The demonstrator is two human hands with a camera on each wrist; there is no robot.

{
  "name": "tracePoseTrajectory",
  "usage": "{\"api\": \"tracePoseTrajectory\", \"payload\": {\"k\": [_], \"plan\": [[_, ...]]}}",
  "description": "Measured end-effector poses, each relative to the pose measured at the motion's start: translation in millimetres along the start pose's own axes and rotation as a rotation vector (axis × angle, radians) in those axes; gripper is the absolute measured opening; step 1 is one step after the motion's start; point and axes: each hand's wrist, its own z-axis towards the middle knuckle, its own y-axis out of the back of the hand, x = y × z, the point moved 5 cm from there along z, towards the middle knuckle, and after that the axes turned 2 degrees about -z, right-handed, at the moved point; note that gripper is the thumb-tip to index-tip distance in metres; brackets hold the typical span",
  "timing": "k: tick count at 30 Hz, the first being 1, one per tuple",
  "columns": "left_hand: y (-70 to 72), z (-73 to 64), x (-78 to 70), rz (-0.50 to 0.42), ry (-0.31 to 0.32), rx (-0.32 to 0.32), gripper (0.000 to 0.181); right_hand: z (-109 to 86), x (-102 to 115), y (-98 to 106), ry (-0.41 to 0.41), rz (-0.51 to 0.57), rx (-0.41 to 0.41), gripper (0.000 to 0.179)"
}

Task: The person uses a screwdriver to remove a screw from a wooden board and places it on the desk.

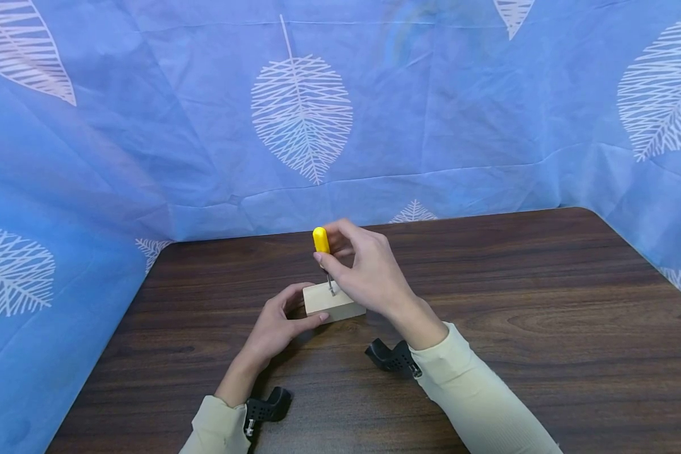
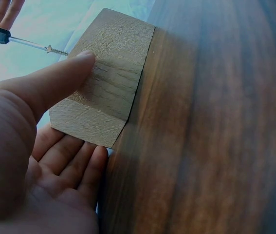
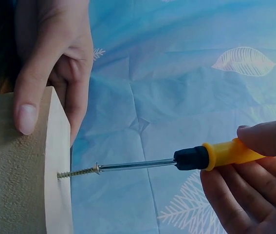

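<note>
A pale wooden block (image 1: 340,310) lies on the dark table. My left hand (image 1: 275,325) grips its left end, with the thumb on the near side and the fingers around the end. A screw (image 3: 79,172) stands in the block's top face, its tip in the wood and most of its thread showing. The tip of a screwdriver (image 3: 191,158) with a yellow handle and black collar meets the screw head. My right hand (image 1: 371,268) pinches the yellow handle between thumb and fingers above the block. In the left wrist view the screwdriver (image 2: 1,35) appears at the upper left.
The brown wood-grain table (image 1: 516,284) extends on both sides of the block. A blue cloth (image 1: 204,126) with white leaf prints hangs behind and beside it. Black wrist mounts (image 1: 388,356) sit at both sleeves, close above the table.
</note>
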Motion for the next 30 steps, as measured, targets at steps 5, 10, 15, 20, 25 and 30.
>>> {"api": "tracePoseTrajectory", "payload": {"k": [5, 10, 15, 20, 25, 30], "plan": [[0.1, 0.0, 0.2, 0.0, 0.001, -0.001, 0.055, 0.9, -0.7, 0.0, 0.008, 0.005, -0.008, 0.025], [0.2, 1.0, 0.7, 0.009, -0.001, -0.008, 0.055, 1.6, -0.9, -0.9, 0.02, 0.019, -0.011, 0.021], [0.3, 1.2, 0.1, 0.012, 0.002, -0.007, 0.054, 1.7, -0.4, -2.6, 0.011, 0.026, 0.005, 0.024], [0.3, 1.3, -0.1, 0.015, 0.006, -0.007, 0.054, 1.6, -0.1, -3.7, 0.006, 0.018, 0.009, 0.02], [0.4, 1.3, -0.6, 0.018, 0.005, -0.006, 0.054, 1.4, -0.7, -4.4, -0.003, -0.011, 0.006, 0.017], [0.3, 1.4, -0.9, 0.019, 0.005, -0.003, 0.054, 1.3, -0.7, -4.7, 0.014, -0.01, 0.006, 0.017]]}}
